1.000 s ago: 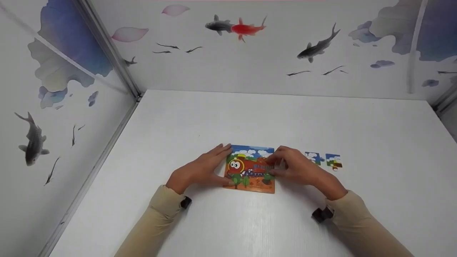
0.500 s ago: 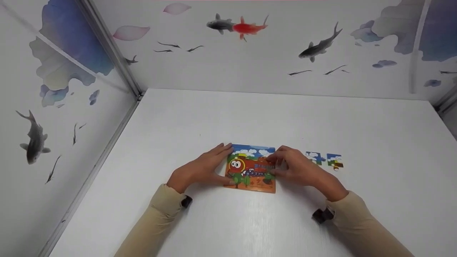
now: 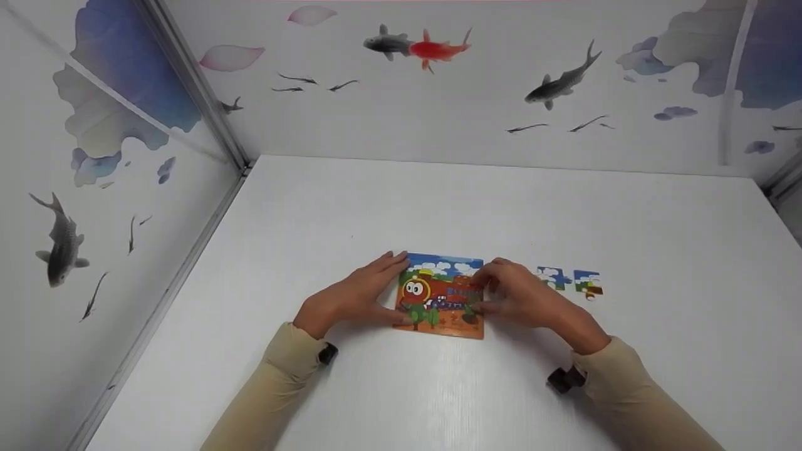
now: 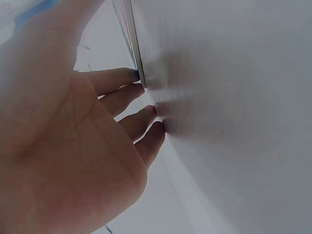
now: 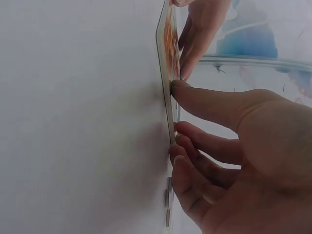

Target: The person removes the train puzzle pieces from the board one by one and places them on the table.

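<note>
A jigsaw puzzle [image 3: 442, 322] with a cartoon train picture lies flat in its tray on the white table. My left hand [image 3: 348, 297] steadies its left side, fingers extended at the upper left corner and thumb over the lower left. In the left wrist view, two fingertips [image 4: 136, 75] touch the puzzle's edge while the other two rest on the table. At the right side, my right hand [image 3: 523, 291] has bent fingers and thumb on a puzzle piece [image 3: 462, 294], partly covered by the fingertips. The right wrist view shows that thumb [image 5: 195, 97] against the puzzle's face.
Two loose puzzle pieces, one with clouds [image 3: 551, 277] and one with a green and brown lower part [image 3: 588, 282], lie right of the right hand. A white wall [image 3: 476, 125] with painted fish stands behind the table, and another panel [image 3: 113, 250] on the left.
My right hand's fingertips have shifted very slightly to the right at the puzzle's right side. My left hand stays in place, and the loose pieces lie as before.
</note>
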{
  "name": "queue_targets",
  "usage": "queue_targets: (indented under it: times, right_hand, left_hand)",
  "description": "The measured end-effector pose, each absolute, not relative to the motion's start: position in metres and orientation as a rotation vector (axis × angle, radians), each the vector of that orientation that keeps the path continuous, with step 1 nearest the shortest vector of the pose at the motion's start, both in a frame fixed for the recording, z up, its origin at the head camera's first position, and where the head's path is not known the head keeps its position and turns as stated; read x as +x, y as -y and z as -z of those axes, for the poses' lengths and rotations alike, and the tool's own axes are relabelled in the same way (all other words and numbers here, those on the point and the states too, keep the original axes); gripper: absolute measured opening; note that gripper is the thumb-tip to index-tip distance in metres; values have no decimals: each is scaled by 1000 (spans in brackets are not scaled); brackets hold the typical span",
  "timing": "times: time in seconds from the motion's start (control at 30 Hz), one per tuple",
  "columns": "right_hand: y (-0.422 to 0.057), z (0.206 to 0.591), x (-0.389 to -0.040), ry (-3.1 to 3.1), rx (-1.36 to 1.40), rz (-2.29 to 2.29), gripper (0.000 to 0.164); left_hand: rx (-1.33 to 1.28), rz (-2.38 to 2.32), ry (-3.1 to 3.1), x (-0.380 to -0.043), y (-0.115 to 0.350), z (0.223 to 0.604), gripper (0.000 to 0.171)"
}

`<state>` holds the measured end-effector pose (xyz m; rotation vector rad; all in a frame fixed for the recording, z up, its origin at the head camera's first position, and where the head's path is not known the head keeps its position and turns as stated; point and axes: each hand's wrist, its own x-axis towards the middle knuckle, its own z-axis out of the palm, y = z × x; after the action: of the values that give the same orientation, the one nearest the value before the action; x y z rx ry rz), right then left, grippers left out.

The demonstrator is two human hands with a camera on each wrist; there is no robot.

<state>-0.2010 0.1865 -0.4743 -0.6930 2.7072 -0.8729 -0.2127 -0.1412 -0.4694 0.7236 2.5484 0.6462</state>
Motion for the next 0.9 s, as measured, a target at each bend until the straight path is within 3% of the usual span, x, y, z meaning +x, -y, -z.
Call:
queue_targets:
  times: [0.57,0.9]
  right_hand:
    - [-185,475,-202,-2660,-707,992,40]
    - [-183,476,-198,-2698,-761,942,39]
  left_hand:
    - [754,-652,-2561,-213,144,470,109]
    - [805,-671,-2510,-208,142,465,74]
